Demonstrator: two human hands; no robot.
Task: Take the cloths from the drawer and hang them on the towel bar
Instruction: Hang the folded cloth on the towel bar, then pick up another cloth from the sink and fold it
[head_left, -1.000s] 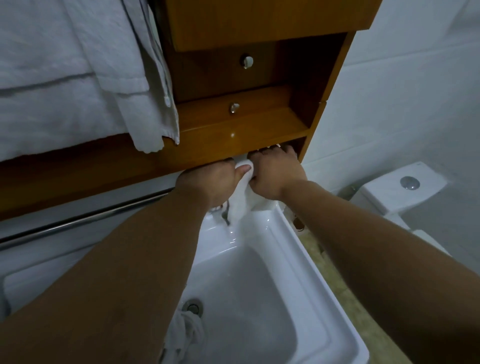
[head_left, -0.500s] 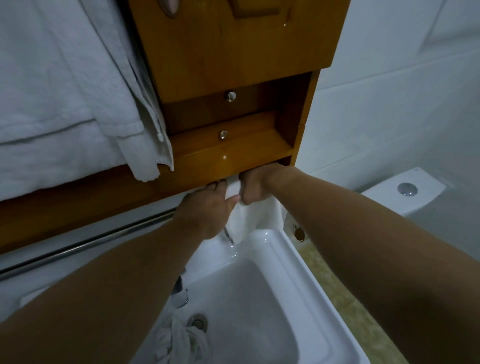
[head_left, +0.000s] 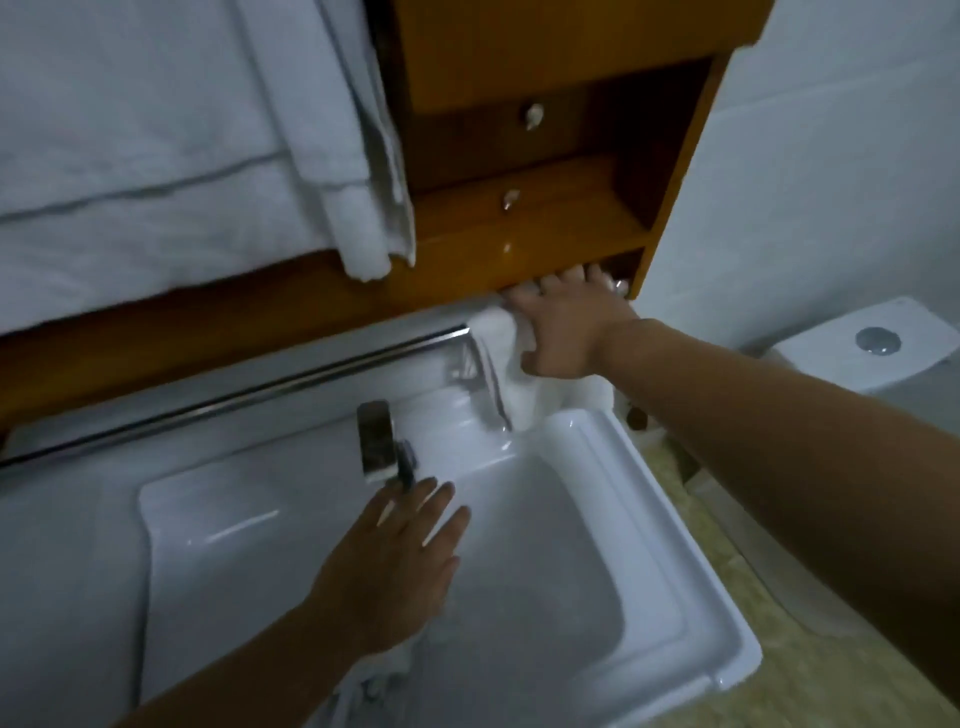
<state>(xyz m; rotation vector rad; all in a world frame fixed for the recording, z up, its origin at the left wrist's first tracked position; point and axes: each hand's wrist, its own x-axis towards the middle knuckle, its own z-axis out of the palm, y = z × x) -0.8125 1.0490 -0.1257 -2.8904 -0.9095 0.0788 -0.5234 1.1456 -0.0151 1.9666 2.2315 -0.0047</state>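
Note:
A white cloth hangs over the right end of the chrome towel bar, just above the sink's back corner. My right hand lies on top of this cloth, fingers stretched up under the wooden cabinet and thumb against the fabric. My left hand hovers over the basin with straight fingers and holds nothing. Beneath its wrist a second crumpled white cloth lies in the basin, partly hidden. Two small drawers with metal knobs sit in the cabinet niche.
A white sink with a chrome faucet fills the lower view. Large white towels hang at the upper left over the cabinet. A toilet tank stands at the right, above tiled floor.
My left hand has let go of the cloth at the bar and dropped down over the basin. My right hand stays at the bar's right end on the cloth.

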